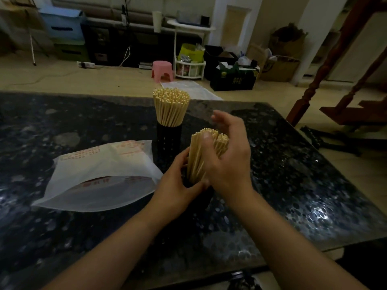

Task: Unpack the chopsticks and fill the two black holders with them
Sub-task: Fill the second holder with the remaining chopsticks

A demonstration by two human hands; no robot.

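While both forearms are reaching in from the bottom of the frame, the two hands are meeting just right of centre around a bundle of chopsticks [206, 152]. The left hand [178, 183] is curling its fingers round the near holder [201, 192], gripping it just below where the sticks are entering. The right hand [228, 162] is wrapping the bundle from the right, its thumb lying across the front of the sticks near their tops and its fingers reaching round behind, slightly blurred. The bundle is standing in that holder, leaning a little to the right, with most of the black body hidden by the hands.

Everything is sitting on a dark, speckled stone table [293, 185] that is catching glare at the lower right. A white bag [100, 174] with red print is lying open on its side at centre left, just beside the left hand; what it contains cannot be made out. Beyond the table a dim room is showing a pale floor, a pink stool [163, 71] at upper centre, a white rack [189, 69] beside it, boxes along the wall and a reddish wooden stair rail [326, 65] at the upper right.

Behind the hands, at centre, the far holder [169, 141] is standing upright, black and perforated, and a dense pack of pale sticks [170, 106] is fanning out above its rim, blunt ends up.
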